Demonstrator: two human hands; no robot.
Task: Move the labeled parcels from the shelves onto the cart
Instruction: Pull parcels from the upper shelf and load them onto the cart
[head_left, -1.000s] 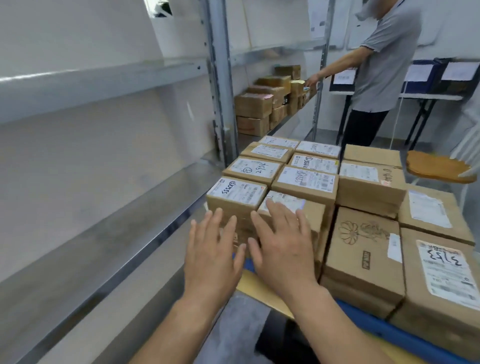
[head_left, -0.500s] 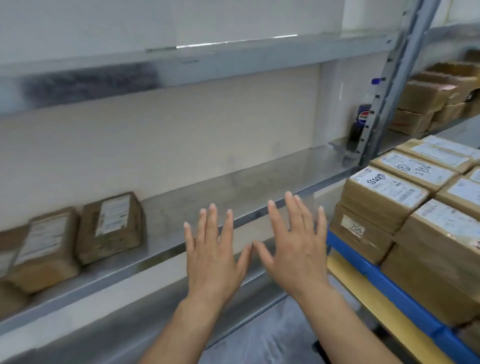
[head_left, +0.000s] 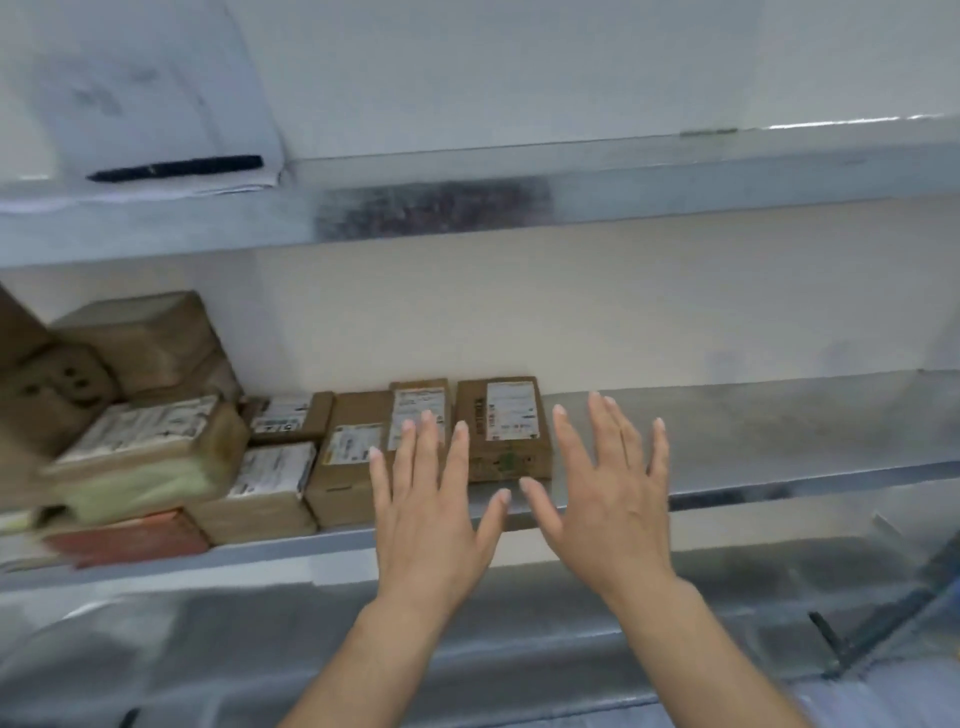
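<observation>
The rightmost parcel (head_left: 506, 431) lies flat on the metal shelf (head_left: 753, 441), label up, with its long axis running near to far. More parcels (head_left: 270, 483) crowd the shelf to its left. The left hand (head_left: 431, 512) and right hand (head_left: 610, 493) are held before it, fingers straight, spread and grasping nothing.

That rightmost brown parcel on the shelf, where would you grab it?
Probably its front and right edges, coming from the front right. The rightmost parcel lies flat; a neighbouring parcel crowds its left side, but bare shelf on its right leaves the right hand room.
</observation>
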